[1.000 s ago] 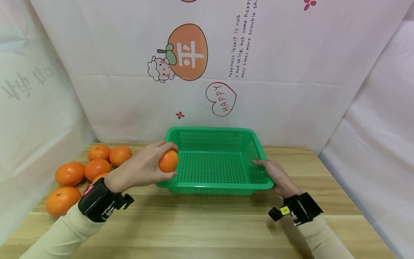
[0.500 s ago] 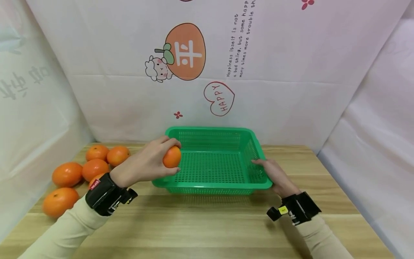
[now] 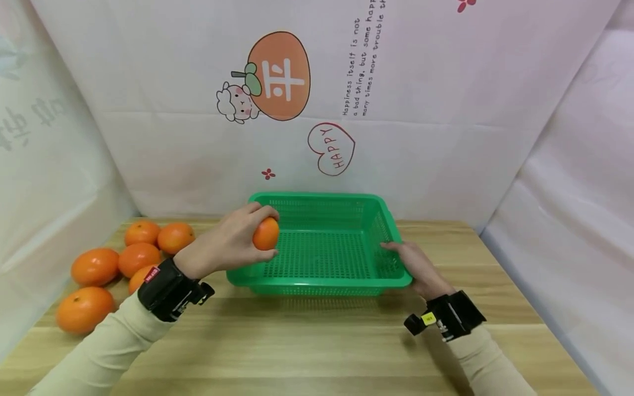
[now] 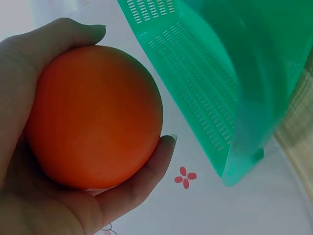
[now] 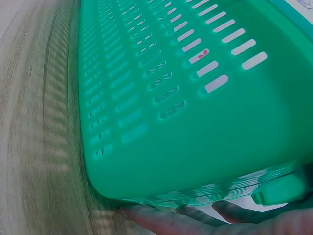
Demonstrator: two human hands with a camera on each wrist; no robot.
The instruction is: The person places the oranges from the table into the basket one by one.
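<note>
Left hand (image 3: 225, 242) grasping one orange (image 3: 266, 234), digits curled round it at 12 and 4 o'clock in the left wrist view. Palm hides the fruit's 9 o'clock side; which way its stem end points, cannot tell. In the head view it overlaps the left end of the green basket (image 3: 317, 283), at 9 o'clock from basket centre; left wrist view shows a gap between them. Basket's long axis runs 9 to 3 o'clock, mouth up. Right hand (image 3: 418, 268) grips its 3 o'clock end, thumb inside, other fingers outside, partly cut off in the right wrist view. Basket: rounded corners, slotted walls, plastic-looking. Orange: near-spherical, smooth. Six loose oranges (image 3: 140, 259), glossy, at 9 o'clock on the wood-grain table (image 3: 297, 341); one partly covered by the left wrist.
</note>
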